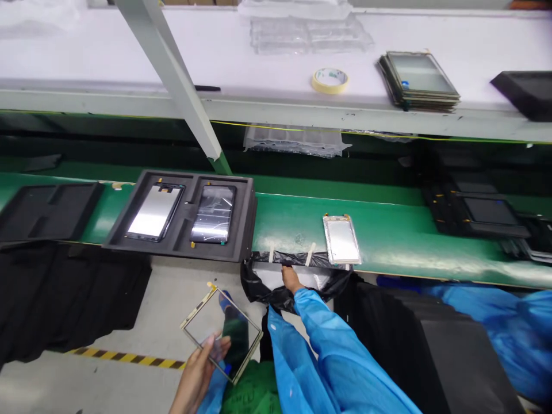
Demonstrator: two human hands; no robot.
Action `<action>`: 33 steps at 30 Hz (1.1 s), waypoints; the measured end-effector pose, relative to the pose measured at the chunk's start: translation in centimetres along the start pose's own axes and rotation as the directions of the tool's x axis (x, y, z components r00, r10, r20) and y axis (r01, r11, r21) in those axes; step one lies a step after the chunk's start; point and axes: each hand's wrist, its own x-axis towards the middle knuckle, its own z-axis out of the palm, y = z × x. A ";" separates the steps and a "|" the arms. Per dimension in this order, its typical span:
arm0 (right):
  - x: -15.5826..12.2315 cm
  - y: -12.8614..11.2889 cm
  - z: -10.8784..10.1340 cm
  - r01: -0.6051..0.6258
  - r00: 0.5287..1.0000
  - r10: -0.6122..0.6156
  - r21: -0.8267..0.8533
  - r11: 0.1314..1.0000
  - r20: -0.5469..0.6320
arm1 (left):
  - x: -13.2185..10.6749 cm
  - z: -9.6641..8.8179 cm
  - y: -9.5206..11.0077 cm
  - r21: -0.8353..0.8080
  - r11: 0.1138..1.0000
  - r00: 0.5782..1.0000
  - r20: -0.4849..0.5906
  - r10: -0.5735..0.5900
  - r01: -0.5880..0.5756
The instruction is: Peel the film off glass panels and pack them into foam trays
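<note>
Bench [293, 221]: green, running left to right.
Tray [183, 230]: left on the bench, holding two screens [156, 211].
Bag [254, 284]: black, taped to the near edge.
Glass panel [222, 328]: near, left of the bag, tilted.
Left hand [202, 362]: pinching the panel's edge.
Right hand [291, 278]: at the bag's mouth; fingers hidden, can't tell their grip.
</note>
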 end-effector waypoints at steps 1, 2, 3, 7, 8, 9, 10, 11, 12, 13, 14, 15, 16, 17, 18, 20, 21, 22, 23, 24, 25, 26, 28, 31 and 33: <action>-1.0 -0.4 0.1 -0.004 1.000 0.004 0.024 1.000 -0.013 | -0.1 0.4 0.5 -0.001 1.000 1.000 0.018 0.012 -0.012; -2.0 -1.0 0.1 -0.010 1.000 0.012 0.052 0.999 -0.029 | -0.3 0.8 0.9 -0.003 1.000 0.999 0.039 0.026 -0.026; -3.2 -1.5 0.0 -0.021 0.999 0.025 0.085 0.996 -0.043 | -0.4 1.1 1.3 -0.005 0.999 0.997 0.063 0.042 -0.042; -9.3 -4.6 -1.1 -0.044 0.999 0.049 0.273 0.961 -0.011 | -1.2 2.6 2.8 0.001 0.995 0.984 0.145 0.101 -0.102; -11.2 -5.5 -1.6 -0.009 1.000 0.002 0.361 0.932 0.020 | -1.5 3.1 3.2 0.008 0.993 0.981 0.158 0.115 -0.118; -13.2 -6.4 -2.3 0.051 0.995 -0.084 0.469 0.882 0.050 | -1.8 3.7 3.6 0.019 0.990 0.976 0.172 0.133 -0.138; -15.1 -7.3 -3.0 0.126 0.978 -0.199 0.583 0.803 0.063 | -2.3 4.4 4.0 0.031 0.986 0.969 0.190 0.155 -0.163; -17.1 -8.1 -3.8 0.198 0.949 -0.312 0.681 0.705 0.047 | -2.8 5.3 4.4 0.044 0.980 0.960 0.216 0.178 -0.192; -18.9 -8.8 -4.6 0.259 0.919 -0.395 0.747 0.613 0.005 | -3.3 6.2 4.9 0.052 0.974 0.947 0.252 0.201 -0.221; -20.4 -9.4 -5.6 0.310 0.900 -0.432 0.773 0.554 -0.051 | -4.0 7.3 5.3 0.054 0.967 0.928 0.300 0.221 -0.248; -21.7 -9.8 -6.7 0.354 0.899 -0.423 0.764 0.540 -0.117 | -4.7 8.4 5.8 0.048 0.962 0.903 0.360 0.234 -0.269; -22.6 -10.0 -7.9 0.388 0.904 -0.384 0.745 0.543 -0.190 | -5.4 9.5 6.2 0.034 0.959 0.870 0.429 0.242 -0.283; -23.2 -9.9 -9.5 0.414 0.905 -0.333 0.729 0.546 -0.265 | -6.0 10.6 6.5 0.010 0.956 0.830 0.500 0.249 -0.293; -23.5 -9.6 -11.5 0.440 0.898 -0.283 0.717 0.540 -0.338 | -6.6 11.5 6.8 -0.016 0.954 0.785 0.565 0.255 -0.299; -23.5 -9.0 -13.9 0.471 0.881 -0.239 0.705 0.530 -0.409 | -7.0 12.4 6.9 -0.038 0.953 0.742 0.618 0.259 -0.301; -22.8 -7.6 -20.3 0.545 0.818 -0.157 0.658 0.520 -0.553 | -7.4 13.4 6.7 -0.057 0.951 0.685 0.681 0.259 -0.303; -22.2 -6.8 -24.1 0.581 0.773 -0.120 0.617 0.531 -0.623 | -7.4 13.7 6.5 -0.044 0.951 0.679 0.690 0.250 -0.305; -21.5 -6.1 -28.3 0.615 0.716 -0.088 0.565 0.551 -0.693 | -7.1 13.8 6.1 -0.016 0.952 0.689 0.686 0.234 -0.307; -20.7 -5.4 -32.7 0.644 0.652 -0.059 0.512 0.568 -0.756 | -6.8 13.7 5.6 0.017 0.952 0.708 0.672 0.216 -0.307; -19.8 -5.0 -37.2 0.664 0.597 -0.037 0.469 0.582 -0.801 | -6.3 13.6 5.2 0.046 0.951 0.730 0.653 0.204 -0.307; -18.8 -4.8 -41.5 0.671 0.551 -0.012 0.435 0.600 -0.835 | -5.8 13.3 4.7 0.072 0.950 0.750 0.633 0.193 -0.305; -17.8 -4.7 -45.6 0.665 0.513 0.019 0.411 0.624 -0.858 | -5.3 13.0 4.4 0.093 0.948 0.768 0.613 0.186 -0.304; -15.6 -5.2 -52.8 0.635 0.480 0.079 0.408 0.656 -0.874 | -4.3 12.3 4.0 0.113 0.944 0.800 0.568 0.193 -0.309; -12.3 -6.6 -60.4 0.545 0.513 0.171 0.472 0.693 -0.842 | -3.2 11.3 3.8 0.123 0.948 0.845 0.497 0.197 -0.294; -10.1 -7.5 -63.6 0.445 0.529 0.200 0.470 0.763 -0.825 | -2.5 10.7 3.7 0.125 0.953 0.869 0.456 0.193 -0.277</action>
